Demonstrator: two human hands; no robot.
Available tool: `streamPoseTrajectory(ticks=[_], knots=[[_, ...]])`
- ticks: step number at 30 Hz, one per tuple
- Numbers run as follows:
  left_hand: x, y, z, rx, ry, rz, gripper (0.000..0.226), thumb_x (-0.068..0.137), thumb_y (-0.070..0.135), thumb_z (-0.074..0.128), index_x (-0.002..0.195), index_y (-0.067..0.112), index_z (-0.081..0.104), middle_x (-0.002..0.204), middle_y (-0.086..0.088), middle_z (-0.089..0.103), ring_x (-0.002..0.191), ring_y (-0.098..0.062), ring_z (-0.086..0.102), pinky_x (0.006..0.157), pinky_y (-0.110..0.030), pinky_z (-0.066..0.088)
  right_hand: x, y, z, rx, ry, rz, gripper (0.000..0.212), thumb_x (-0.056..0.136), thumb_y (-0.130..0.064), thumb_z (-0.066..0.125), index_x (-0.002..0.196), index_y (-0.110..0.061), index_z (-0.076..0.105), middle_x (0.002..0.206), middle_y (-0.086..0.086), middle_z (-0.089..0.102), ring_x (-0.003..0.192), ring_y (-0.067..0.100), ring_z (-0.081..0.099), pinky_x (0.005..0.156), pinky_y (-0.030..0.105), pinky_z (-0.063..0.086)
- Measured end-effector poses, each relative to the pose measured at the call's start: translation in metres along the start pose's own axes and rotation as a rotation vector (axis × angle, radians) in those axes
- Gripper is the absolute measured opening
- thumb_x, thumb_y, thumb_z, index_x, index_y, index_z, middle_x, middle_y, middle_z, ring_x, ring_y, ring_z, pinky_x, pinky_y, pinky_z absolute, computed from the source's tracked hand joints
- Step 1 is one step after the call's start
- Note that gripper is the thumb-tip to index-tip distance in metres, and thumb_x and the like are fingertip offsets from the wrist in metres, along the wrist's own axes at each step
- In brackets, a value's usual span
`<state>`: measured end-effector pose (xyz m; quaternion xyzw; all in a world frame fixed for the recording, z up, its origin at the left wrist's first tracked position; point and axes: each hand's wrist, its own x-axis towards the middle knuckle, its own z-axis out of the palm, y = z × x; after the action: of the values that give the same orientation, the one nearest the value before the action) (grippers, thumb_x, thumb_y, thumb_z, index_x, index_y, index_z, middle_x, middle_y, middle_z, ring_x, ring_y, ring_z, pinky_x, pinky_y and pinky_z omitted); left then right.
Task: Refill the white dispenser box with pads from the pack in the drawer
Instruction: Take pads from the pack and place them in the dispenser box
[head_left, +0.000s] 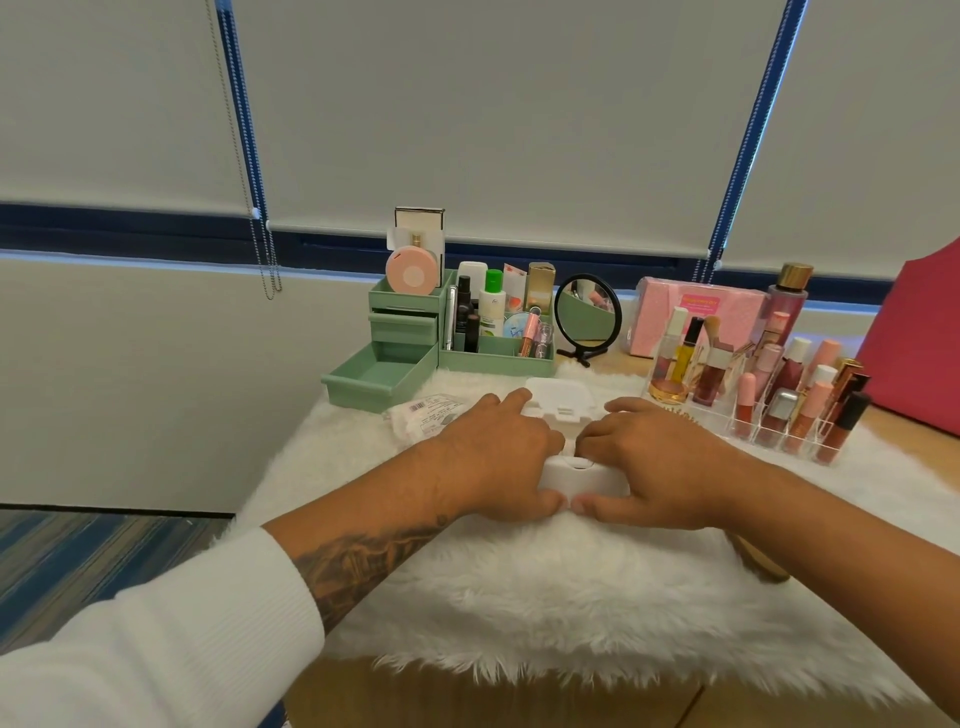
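The white dispenser box (584, 475) lies on the white fur mat in the middle of the table, its hinged lid (560, 397) flipped open toward the back. My left hand (493, 457) grips the box's left side, thumb at the front edge. On the right side, my right hand (654, 460) grips it, fingers curled over the top opening. Both hands hide most of the box. The clear pack of pads (423, 415) lies on the mat just left of my left hand. The green bottom drawer (382, 376) stands pulled out, with nothing visible in it.
A green organiser (496, 332) with bottles and tubes stands behind the box. A round black mirror (587, 317) is beside it. A clear rack of lipsticks and bottles (769, 395) fills the right. A pink box (696, 317) sits behind the rack.
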<state>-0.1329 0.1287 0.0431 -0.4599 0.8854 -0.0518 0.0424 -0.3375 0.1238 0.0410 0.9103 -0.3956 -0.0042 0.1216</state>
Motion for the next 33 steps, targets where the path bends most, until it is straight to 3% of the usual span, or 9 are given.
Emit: streamPoseTrajectory(ticks=[4, 9, 13, 16, 20, 24, 27, 30, 33], knots=[[-0.001, -0.001, 0.001, -0.034, 0.020, -0.001, 0.054, 0.093, 0.059, 0.052, 0.133, 0.024, 0.056, 0.146, -0.001, 0.053, 0.151, -0.027, 0.018, 0.117, -0.047, 0.029, 0.002, -0.001, 0.002, -0.005, 0.009, 0.011, 0.058, 0.087, -0.075, 0.034, 0.108, -0.030, 0.064, 0.103, -0.012, 0.067, 0.092, 0.011, 0.060, 0.108, 0.034, 0.036], [-0.016, -0.006, 0.012, -0.207, 0.206, 0.053, 0.065, 0.092, 0.052, 0.060, 0.149, 0.028, 0.040, 0.157, 0.009, 0.038, 0.151, -0.018, 0.017, 0.118, -0.041, 0.026, 0.000, -0.003, 0.004, 0.005, 0.031, 0.018, 0.056, 0.087, -0.072, 0.036, 0.113, -0.029, 0.063, 0.106, -0.011, 0.065, 0.092, 0.012, 0.057, 0.101, 0.033, 0.041], [-0.043, -0.021, 0.013, -0.312, 0.340, -0.003, 0.074, 0.088, 0.060, 0.063, 0.152, 0.034, 0.035, 0.156, 0.014, 0.034, 0.144, -0.007, 0.025, 0.119, -0.036, 0.029, 0.001, -0.003, 0.003, 0.006, 0.015, 0.030, 0.057, 0.085, -0.074, 0.035, 0.110, -0.031, 0.061, 0.102, -0.010, 0.062, 0.090, 0.012, 0.053, 0.094, 0.032, 0.044], [-0.065, -0.042, 0.018, -0.404, 0.354, -0.063, 0.066, 0.087, 0.057, 0.066, 0.145, 0.036, 0.041, 0.146, 0.018, 0.040, 0.135, -0.003, 0.032, 0.112, -0.027, 0.033, 0.000, -0.003, -0.001, 0.048, 0.023, 0.056, 0.057, 0.082, -0.076, 0.040, 0.114, -0.032, 0.060, 0.110, -0.012, 0.061, 0.097, 0.011, 0.052, 0.090, 0.031, 0.047], [-0.075, -0.061, 0.041, -0.513, 0.420, -0.100, 0.032, 0.094, 0.034, 0.066, 0.125, 0.028, 0.060, 0.126, 0.018, 0.056, 0.119, -0.003, 0.046, 0.090, -0.020, 0.044, 0.002, -0.017, -0.009, 0.160, 0.157, 0.071, 0.049, 0.085, -0.068, 0.049, 0.120, -0.034, 0.057, 0.123, -0.015, 0.057, 0.108, 0.008, 0.050, 0.094, 0.026, 0.044], [-0.069, -0.066, 0.055, -0.568, 0.552, -0.153, 0.017, 0.100, 0.027, 0.058, 0.114, 0.025, 0.068, 0.110, 0.017, 0.066, 0.103, -0.006, 0.058, 0.086, -0.030, 0.051, 0.012, -0.048, -0.015, 0.311, 0.330, 0.002, 0.020, 0.090, -0.052, 0.057, 0.102, -0.035, 0.056, 0.129, -0.014, 0.051, 0.117, 0.008, 0.046, 0.094, 0.026, 0.042], [-0.067, -0.064, 0.061, -0.584, 0.644, -0.147, 0.015, 0.101, 0.027, 0.057, 0.111, 0.025, 0.068, 0.097, 0.017, 0.066, 0.089, -0.006, 0.060, 0.077, -0.032, 0.051, 0.028, -0.067, -0.012, 0.373, 0.358, -0.037, 0.015, 0.094, -0.045, 0.055, 0.101, -0.038, 0.067, 0.142, -0.013, 0.045, 0.131, 0.008, 0.039, 0.100, 0.029, 0.038], [-0.067, -0.062, 0.066, -0.610, 0.700, -0.153, 0.017, 0.102, 0.026, 0.057, 0.115, 0.025, 0.067, 0.098, 0.017, 0.066, 0.088, -0.004, 0.061, 0.075, -0.028, 0.051, 0.047, -0.076, -0.005, 0.310, 0.371, -0.032, 0.025, 0.099, -0.041, 0.052, 0.114, -0.035, 0.071, 0.145, -0.009, 0.049, 0.130, 0.013, 0.041, 0.098, 0.033, 0.040], [-0.070, -0.061, 0.067, -0.635, 0.719, -0.166, 0.024, 0.100, 0.027, 0.059, 0.124, 0.028, 0.063, 0.112, 0.017, 0.067, 0.096, -0.002, 0.062, 0.079, -0.020, 0.050, 0.059, -0.081, 0.001, 0.192, 0.400, 0.004, 0.025, 0.097, -0.036, 0.055, 0.112, -0.029, 0.074, 0.136, -0.003, 0.060, 0.120, 0.019, 0.051, 0.090, 0.039, 0.049]])
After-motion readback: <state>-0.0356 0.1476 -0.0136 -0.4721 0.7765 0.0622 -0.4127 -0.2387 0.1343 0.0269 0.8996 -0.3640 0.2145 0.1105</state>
